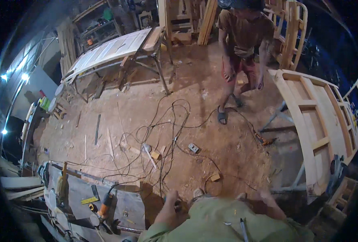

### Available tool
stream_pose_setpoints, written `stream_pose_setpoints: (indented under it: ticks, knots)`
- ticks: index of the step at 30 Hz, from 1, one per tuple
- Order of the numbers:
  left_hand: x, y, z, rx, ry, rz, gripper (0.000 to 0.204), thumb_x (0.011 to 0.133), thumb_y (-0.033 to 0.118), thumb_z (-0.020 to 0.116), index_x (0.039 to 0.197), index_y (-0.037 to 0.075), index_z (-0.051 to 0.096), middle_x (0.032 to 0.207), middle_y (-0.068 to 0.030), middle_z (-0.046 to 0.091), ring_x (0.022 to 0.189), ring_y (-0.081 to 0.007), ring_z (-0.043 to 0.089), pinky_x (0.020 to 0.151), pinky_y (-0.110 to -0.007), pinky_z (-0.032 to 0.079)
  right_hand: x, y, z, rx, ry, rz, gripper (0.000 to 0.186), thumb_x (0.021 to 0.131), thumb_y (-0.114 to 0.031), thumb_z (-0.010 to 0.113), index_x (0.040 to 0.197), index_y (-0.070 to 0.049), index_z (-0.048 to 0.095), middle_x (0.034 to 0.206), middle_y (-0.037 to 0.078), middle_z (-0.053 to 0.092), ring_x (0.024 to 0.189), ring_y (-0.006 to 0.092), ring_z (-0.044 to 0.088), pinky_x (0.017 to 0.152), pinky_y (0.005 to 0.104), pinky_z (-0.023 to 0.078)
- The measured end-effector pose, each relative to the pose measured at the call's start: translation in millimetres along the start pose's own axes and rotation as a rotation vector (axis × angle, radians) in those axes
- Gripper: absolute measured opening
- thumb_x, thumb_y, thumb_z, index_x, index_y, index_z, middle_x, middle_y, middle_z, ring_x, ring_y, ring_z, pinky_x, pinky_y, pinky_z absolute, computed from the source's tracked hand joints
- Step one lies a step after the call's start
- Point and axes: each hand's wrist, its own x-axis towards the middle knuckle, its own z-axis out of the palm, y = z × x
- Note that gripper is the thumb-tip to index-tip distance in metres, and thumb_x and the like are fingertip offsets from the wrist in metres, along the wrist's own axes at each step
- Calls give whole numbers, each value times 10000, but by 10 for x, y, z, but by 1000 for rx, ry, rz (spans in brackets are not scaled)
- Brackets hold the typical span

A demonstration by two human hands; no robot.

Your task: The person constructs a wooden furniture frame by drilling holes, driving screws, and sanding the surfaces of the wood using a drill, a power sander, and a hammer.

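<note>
My left hand (171, 203) hangs low by my side, its fingers partly hidden and too dim to read. On the other side of my green shirt, my right hand (263, 197) is also lowered, with its fingers indistinct. Nearest to my left hand is a worktable (134, 201). Lying on it are an orange corded power tool (105, 206), a yellow and black try square (91, 197) and a long yellowish tool (61, 183). A large framed wooden panel (308, 121) rests on metal supports at the right, apart from my right hand.
Tangled black cords (173, 121) cross the sawdust-covered floor. A power strip (193, 147), wood offcuts (156, 155) and an orange power tool (263, 140) lie there. Another person (243, 44) stands ahead on the right. A slatted panel (114, 47) rests on trestles at the back left.
</note>
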Motion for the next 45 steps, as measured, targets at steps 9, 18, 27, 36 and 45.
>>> stream_pose_setpoints:
  ticks: [9,18,27,36,45]
  knots:
    - [417,1752,254,-164,13,118,175,862,182,614,967,42,622,854,-116,652,708,-208,643,566,-327,490,-310,-285,-185,-437,189,-711,438,894,-392,614,1176,-57,626,992,166,689,915,314,652,797,407,501]
    - [-1013,1164,2528,-51,-571,-173,322,908,285,544,1061,17,635,929,-113,669,718,-183,633,605,-320,489,218,2468,-1510,-362,434,-182,231,825,-197,687,974,-21,669,951,95,665,758,203,623,689,393,539]
    - [-2311,1959,4303,1055,-1120,442,503,806,403,649,1085,-15,662,1057,-227,670,1006,-330,644,857,-418,498,194,1331,-2362,967,-20,-268,419,920,-346,594,1248,-92,532,1109,68,591,969,203,571,836,361,494]
    - [-2940,1774,5279,938,-1026,757,429,731,404,694,947,33,675,959,-202,687,907,-363,663,811,-472,524,-561,1098,-2071,1032,-264,-383,477,1007,-475,398,989,-45,604,830,84,586,827,238,572,792,403,477]
    - [-1503,576,1392,831,163,333,150,805,178,595,857,56,667,767,-139,634,740,-271,600,687,-395,477,-1821,-343,-2856,984,-307,-1149,480,1028,-469,309,752,-103,451,713,34,404,683,198,397,753,408,374]
